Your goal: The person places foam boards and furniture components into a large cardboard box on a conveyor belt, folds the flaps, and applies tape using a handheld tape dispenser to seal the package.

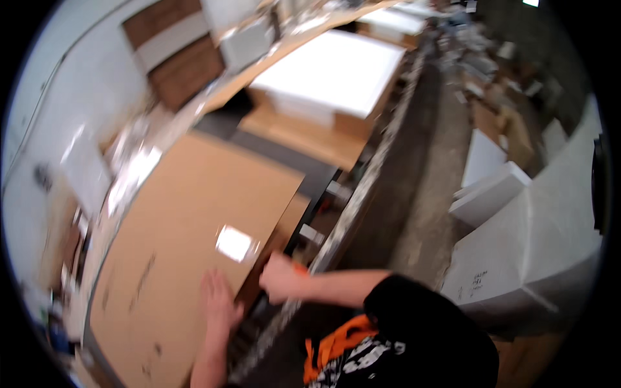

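On the worktop lies a big flat cardboard sheet; I've got my left hand flat and released on its near end, right hand clenched on its right edge beside a white label.

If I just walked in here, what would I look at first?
Probably the big flat brown cardboard sheet filling the left middle, with a small shiny white label on it. The left hand lies flat on its near end and the right hand grips its right edge. Next, the bright white stack of sheets up top and the white boxes on the right.
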Demonstrator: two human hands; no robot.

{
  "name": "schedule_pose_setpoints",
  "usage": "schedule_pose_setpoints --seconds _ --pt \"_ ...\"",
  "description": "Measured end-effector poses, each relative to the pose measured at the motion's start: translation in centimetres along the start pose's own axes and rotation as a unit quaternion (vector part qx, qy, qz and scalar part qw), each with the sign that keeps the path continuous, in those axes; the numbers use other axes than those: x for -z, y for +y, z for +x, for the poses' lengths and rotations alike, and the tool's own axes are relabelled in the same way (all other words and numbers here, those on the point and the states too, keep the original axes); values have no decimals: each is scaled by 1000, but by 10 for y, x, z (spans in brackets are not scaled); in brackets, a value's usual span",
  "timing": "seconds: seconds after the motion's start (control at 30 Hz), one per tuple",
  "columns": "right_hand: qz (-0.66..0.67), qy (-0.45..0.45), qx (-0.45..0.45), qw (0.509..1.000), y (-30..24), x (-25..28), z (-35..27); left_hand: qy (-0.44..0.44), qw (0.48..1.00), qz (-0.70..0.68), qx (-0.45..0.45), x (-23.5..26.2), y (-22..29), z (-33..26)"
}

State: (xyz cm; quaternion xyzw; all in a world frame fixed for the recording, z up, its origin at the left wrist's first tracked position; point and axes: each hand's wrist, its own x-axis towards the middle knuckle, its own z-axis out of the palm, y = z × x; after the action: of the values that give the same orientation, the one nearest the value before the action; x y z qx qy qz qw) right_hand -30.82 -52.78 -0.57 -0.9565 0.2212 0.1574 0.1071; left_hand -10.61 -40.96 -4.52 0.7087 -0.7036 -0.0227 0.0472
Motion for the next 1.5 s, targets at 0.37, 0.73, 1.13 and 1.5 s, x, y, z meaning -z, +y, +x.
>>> schedule_pose_setpoints --seconds 0.37,0.73,1.13,1.5 --pt "103 120 -250 955 -65 -67 -92 -228 949 115 183 103 -44 -123" --pt "64 308 -39 948 -241 111 41 -42 994 75 73 50 -104 -179" --pt "-38 4 -62 997 -269 -25 12 -75 991 -10 111 40 -112 -189" --pt "458 -8 91 884 -217 6 25 -82 982 -77 149 74 -118 -208"
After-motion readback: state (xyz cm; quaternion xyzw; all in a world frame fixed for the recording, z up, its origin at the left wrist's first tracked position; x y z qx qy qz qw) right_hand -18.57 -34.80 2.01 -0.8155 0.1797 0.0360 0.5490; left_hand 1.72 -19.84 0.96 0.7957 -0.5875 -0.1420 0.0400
